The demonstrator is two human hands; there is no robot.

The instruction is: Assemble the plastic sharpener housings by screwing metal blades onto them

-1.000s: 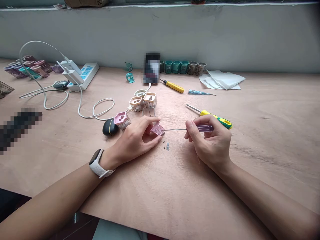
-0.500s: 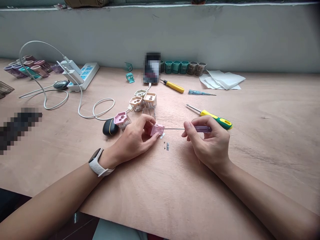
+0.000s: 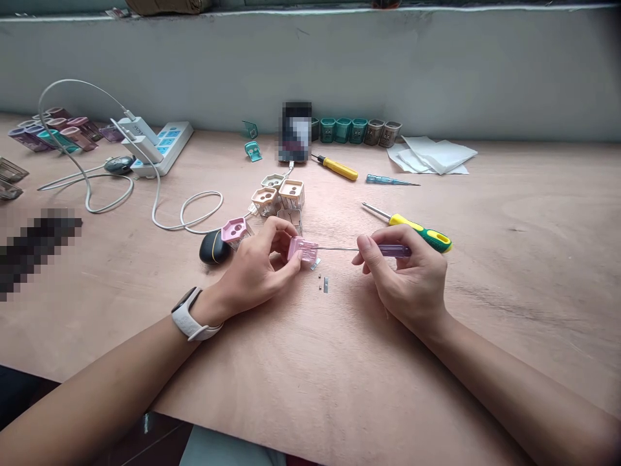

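Observation:
My left hand (image 3: 264, 265), with a pale watch band at the wrist, grips a pink pencil sharpener part (image 3: 305, 250) between thumb and fingers. A screwdriver (image 3: 394, 250) with a purple handle lies in the closed fingers of my right hand (image 3: 405, 275). Its thin shaft points left, and the tip reaches the pink part; exactly where it touches is hard to see. Just below lie a small metal blade (image 3: 326, 285), a second blade (image 3: 315, 264) partly under the pink part, and two tiny screws (image 3: 319, 281).
Sharpeners with pink (image 3: 235, 229) and peach tops (image 3: 292, 187) stand beyond my left hand, near a black rounded object (image 3: 214, 248). A yellow-green screwdriver (image 3: 422, 233) lies beyond my right hand. Farther back are a yellow-handled tool (image 3: 338, 168), a phone (image 3: 295, 133), white papers (image 3: 436, 155) and a power strip (image 3: 167, 150).
The pink part has turned in my left fingers and shifted slightly left, showing more of its face. My right hand and the purple screwdriver have barely moved.

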